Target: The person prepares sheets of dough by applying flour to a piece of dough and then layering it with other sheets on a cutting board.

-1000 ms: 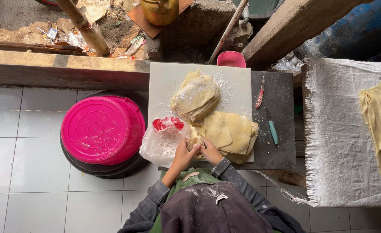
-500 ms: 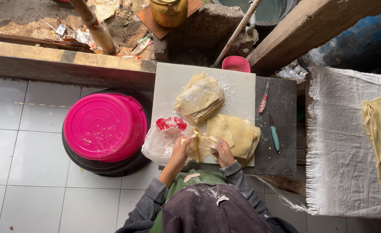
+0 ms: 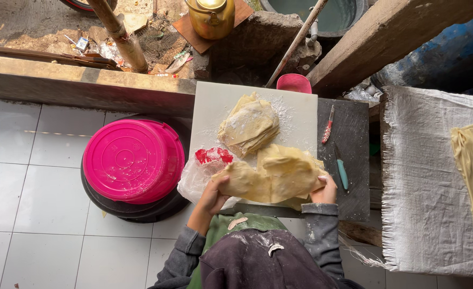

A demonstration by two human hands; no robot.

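Left hand (image 3: 213, 194) and right hand (image 3: 325, 190), apart, each clamp opposite edge of yellow dough sheet (image 3: 274, 179) stretched between them over white board (image 3: 300, 115).

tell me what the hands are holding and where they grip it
Both hands hold one thin yellowish dough sheet above the white board: the left hand grips its left edge, the right hand its right edge.

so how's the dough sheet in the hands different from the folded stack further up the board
The held dough sheet is stretched wide between the left hand and right hand; the folded stack lies untouched. The held sheet sits at the near edge of the white board, while the folded stack rests mid-board amid loose flour. The held sheet spreads broader; the stack is compact and layered. Both are pale yellow, thin dough.
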